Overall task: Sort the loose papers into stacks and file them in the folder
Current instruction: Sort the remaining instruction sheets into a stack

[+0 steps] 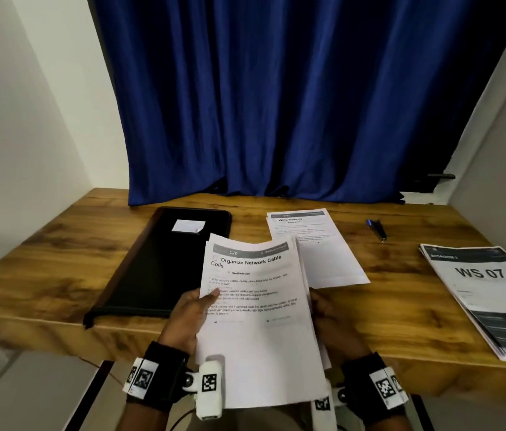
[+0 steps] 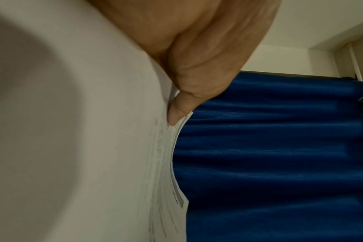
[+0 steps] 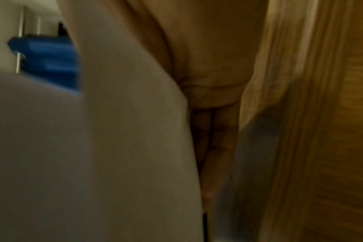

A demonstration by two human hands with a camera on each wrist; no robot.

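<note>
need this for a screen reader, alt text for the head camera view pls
Both hands, left hand and right hand, hold a sheaf of printed papers over a wooden desk. On it lie a closed black folder, more sheets, a pen and a "WS 07" stack.

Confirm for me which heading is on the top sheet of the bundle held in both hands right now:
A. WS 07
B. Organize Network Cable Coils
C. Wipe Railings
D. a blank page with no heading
B: in the head view the top sheet of the held bundle reads "Organize Network Cable Coils", gripped by the left hand and right hand, while the WS 07 stack lies on the desk to the right.
</note>
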